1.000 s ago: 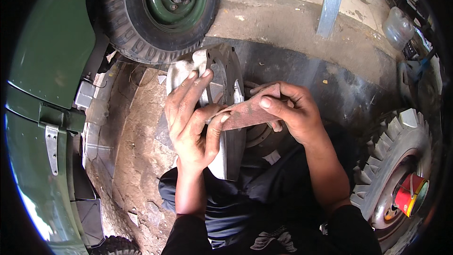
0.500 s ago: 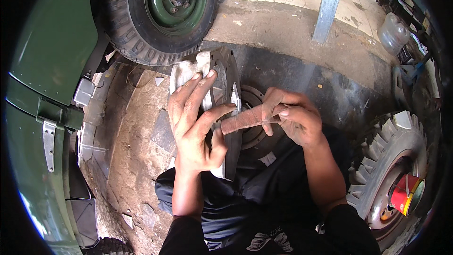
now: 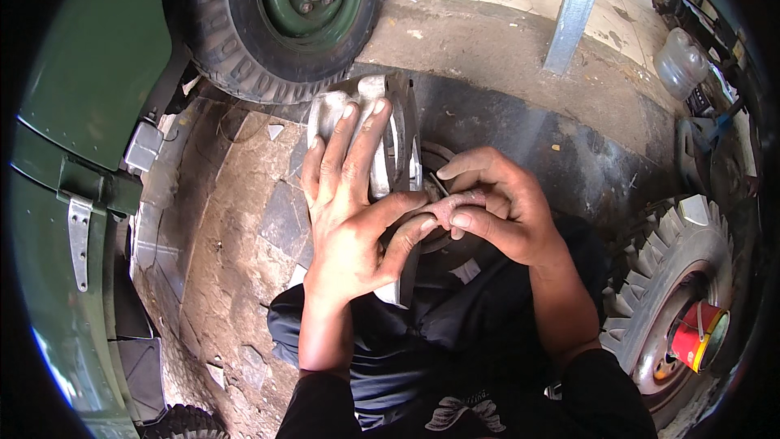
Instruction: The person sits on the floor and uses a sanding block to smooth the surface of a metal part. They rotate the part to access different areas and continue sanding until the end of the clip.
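A reddish-brown strip that looks like sandpaper (image 3: 445, 210) is bunched and folded between my two hands. My left hand (image 3: 345, 223) pinches its left end between thumb and forefinger, while its other fingers lie stretched over a cast light-metal housing (image 3: 401, 134). My right hand (image 3: 512, 213) grips the strip's right end with thumb and curled fingers. The housing stands on edge in front of my lap, and my left hand hides part of it. Just beyond the strip lies a round dark metal part (image 3: 439, 151), partly covered by my right hand.
A green vehicle body (image 3: 89, 89) rises at the left, with its wheel (image 3: 357, 49) at the far side. At the right lies a loose tyre (image 3: 691, 236) with a red and yellow can (image 3: 691, 333) on it. A metal post (image 3: 571, 20) stands far right of centre.
The strip, stretched out flat before, is now folded and bunched. My left thumb and forefinger have closed on its end, and my hands are closer together.
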The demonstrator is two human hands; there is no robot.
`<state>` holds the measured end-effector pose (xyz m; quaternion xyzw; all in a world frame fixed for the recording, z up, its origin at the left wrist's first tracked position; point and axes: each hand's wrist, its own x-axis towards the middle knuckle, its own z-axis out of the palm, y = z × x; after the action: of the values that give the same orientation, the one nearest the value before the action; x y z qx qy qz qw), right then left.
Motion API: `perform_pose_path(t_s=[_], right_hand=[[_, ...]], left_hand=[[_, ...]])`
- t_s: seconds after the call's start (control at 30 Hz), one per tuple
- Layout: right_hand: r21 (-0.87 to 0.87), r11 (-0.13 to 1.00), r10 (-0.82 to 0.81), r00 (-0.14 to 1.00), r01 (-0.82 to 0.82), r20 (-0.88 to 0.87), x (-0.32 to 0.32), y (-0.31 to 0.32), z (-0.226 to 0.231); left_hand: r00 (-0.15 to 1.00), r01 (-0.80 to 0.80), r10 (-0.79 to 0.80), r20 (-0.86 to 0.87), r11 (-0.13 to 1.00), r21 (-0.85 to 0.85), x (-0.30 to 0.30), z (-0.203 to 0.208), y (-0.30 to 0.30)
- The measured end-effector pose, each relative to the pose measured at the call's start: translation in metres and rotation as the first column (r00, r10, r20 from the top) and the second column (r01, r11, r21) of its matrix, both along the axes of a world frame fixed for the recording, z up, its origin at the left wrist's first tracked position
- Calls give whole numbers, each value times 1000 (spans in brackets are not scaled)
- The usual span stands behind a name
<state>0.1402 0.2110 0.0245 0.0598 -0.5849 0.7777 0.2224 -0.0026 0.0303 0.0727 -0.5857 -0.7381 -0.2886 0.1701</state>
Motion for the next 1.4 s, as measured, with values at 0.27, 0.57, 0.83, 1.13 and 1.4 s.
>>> perform_pose_path(t_s=[0.27, 0.57, 0.83, 1.13, 1.4], right_hand=[[60, 986, -157, 987, 155, 36, -1, 9, -8], [-33, 918, -395, 913, 394, -104, -17, -15, -12], [143, 946, -253, 937, 292, -241, -19, -13, -24], [495, 678, -447, 839, 543, -309, -21, -19, -15], [-69, 976, -212, 969, 205, -124, -23, -38, -23]], left_hand=[[999, -2, 3, 33, 1000, -4, -1, 1, -1], [999, 12, -14, 42, 1000, 27, -2, -1, 0], [995, 55, -60, 85, 996, 63, -5, -3, -3], [995, 14, -22, 97, 996, 83, -4, -3, -2], [997, -1, -9, 75, 992, 128, -4, -7, 1]])
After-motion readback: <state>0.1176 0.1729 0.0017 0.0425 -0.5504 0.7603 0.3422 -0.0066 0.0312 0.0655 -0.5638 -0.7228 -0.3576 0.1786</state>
